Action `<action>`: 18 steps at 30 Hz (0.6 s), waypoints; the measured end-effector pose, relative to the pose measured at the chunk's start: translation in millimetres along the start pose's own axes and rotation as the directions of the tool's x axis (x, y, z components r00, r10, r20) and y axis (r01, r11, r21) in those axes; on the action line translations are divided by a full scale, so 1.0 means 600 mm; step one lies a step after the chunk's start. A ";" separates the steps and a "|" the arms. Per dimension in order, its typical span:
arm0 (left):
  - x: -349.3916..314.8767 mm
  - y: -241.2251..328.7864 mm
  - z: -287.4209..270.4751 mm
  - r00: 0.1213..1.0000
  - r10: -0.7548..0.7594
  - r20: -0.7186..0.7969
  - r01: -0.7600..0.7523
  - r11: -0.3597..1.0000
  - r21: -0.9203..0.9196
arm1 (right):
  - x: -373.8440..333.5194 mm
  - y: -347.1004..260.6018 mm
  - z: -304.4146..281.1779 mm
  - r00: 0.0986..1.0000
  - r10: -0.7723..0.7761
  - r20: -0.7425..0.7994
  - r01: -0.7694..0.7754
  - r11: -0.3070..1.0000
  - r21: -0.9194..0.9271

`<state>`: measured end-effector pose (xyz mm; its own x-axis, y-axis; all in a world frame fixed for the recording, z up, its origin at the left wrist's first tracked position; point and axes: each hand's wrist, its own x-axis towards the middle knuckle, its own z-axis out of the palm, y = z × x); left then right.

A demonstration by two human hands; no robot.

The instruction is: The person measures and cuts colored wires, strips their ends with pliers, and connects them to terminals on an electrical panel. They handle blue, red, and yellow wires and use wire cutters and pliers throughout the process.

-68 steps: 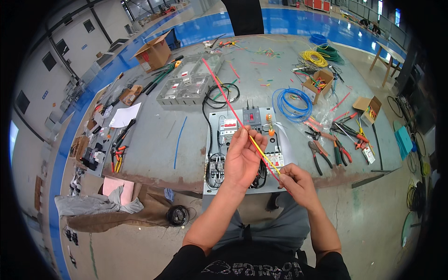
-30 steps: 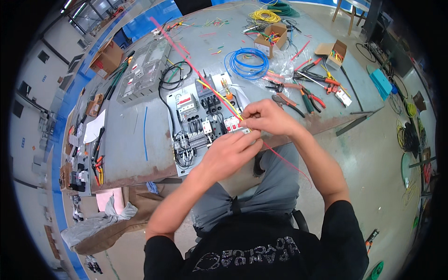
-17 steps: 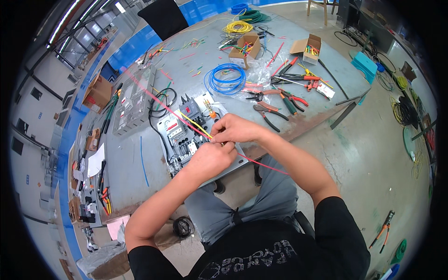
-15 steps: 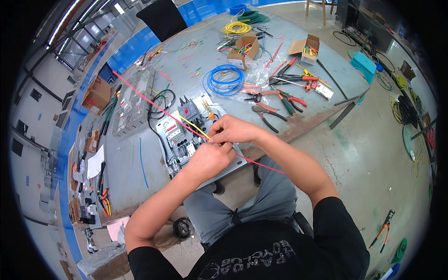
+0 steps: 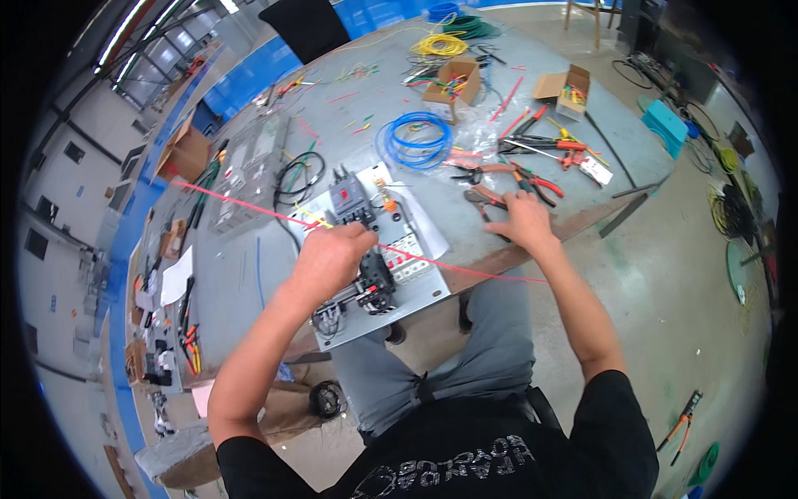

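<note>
A long red wire point(image 5: 465, 270) stretches across a metal mounting plate point(image 5: 435, 290) that carries electrical parts. My left hand point(image 5: 339, 256) is closed around it above the plate, and a short yellow piece point(image 5: 322, 221) shows beside those fingers. Under this hand are black components; a dark breaker point(image 5: 349, 200) and a white breaker block point(image 5: 406, 259) sit around it. Off to the right, my right hand point(image 5: 529, 223) reaches over the handles of orange-handled pliers point(image 5: 485, 196). Its thumb and fingers are apart on either side of the handles, which it partly covers. I cannot tell whether it touches them.
A blue wire coil point(image 5: 413, 140) lies beyond the plate. More pliers and cutters point(image 5: 532, 179) crowd the right side, near two small cardboard boxes point(image 5: 453, 90) point(image 5: 565, 93). A grey clear-lidded case point(image 5: 247, 179) stands at left. The table's edge point(image 5: 573, 218) runs along the right.
My hands have separated. The right hand has moved right to the pliers, while the left has shifted slightly left with the red wire. My view has turned a little.
</note>
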<state>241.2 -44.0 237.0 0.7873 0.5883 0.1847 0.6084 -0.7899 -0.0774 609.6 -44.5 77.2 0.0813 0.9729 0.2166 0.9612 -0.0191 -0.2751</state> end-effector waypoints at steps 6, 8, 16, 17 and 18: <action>-0.020 -0.053 -0.103 0.995 -0.100 -0.004 0.100 0.994 -0.047 | 0.022 -0.005 0.002 0.983 -0.056 0.177 0.025 0.985 0.173; -0.038 -0.064 -0.139 0.987 -0.159 -0.029 0.157 0.986 -0.059 | 0.030 -0.001 0.001 0.974 -0.024 0.226 -0.074 0.907 0.415; -0.030 -0.091 -0.187 0.932 -0.320 -0.170 0.295 0.943 -0.153 | -0.054 -0.003 -0.230 0.996 -0.057 -0.068 0.048 -0.295 0.954; -0.019 -0.087 -0.187 0.924 -0.328 -0.196 0.296 0.939 -0.176 | -0.064 -0.010 -0.254 0.990 -0.030 -0.140 0.129 -0.240 0.962; -0.009 -0.085 -0.183 0.915 -0.339 -0.220 0.298 0.933 -0.200 | -0.074 -0.012 -0.268 0.993 0.007 -0.118 0.118 -0.111 0.987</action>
<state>195.1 -26.0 347.8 0.4917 0.7681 0.4103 0.7825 -0.5964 0.1788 641.5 -124.8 220.4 0.1187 0.9388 0.3233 -0.3569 0.3442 -0.8684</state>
